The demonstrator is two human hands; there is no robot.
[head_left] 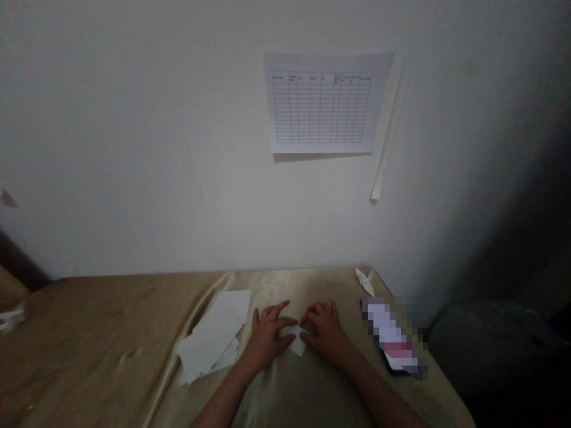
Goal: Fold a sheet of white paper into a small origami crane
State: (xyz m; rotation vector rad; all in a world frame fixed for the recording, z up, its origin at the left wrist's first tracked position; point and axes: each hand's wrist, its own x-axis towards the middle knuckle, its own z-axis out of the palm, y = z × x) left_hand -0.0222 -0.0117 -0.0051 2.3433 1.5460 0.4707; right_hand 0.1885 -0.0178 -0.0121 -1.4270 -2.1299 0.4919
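A small piece of folded white paper point(297, 343) lies on the cloth-covered table between my two hands. My left hand point(271, 330) is at its left edge, with thumb and index finger pinching the paper and the other fingers raised and spread. On the opposite side, my right hand point(325, 328) has its thumb and index finger on the paper's right edge, its other fingers curled above. The fingertips of both hands nearly meet at the top of the paper. Left of my left hand, several loose white paper sheets point(217, 333) lie in an overlapping pile.
A phone point(392, 336), its screen blurred out, lies right of my right hand. Behind it, a folded paper figure point(366, 281) sits near the table's corner. A printed table sheet point(323, 107) and a paper strip point(388, 142) are on the wall. Gold cloth point(111, 351) covers the table.
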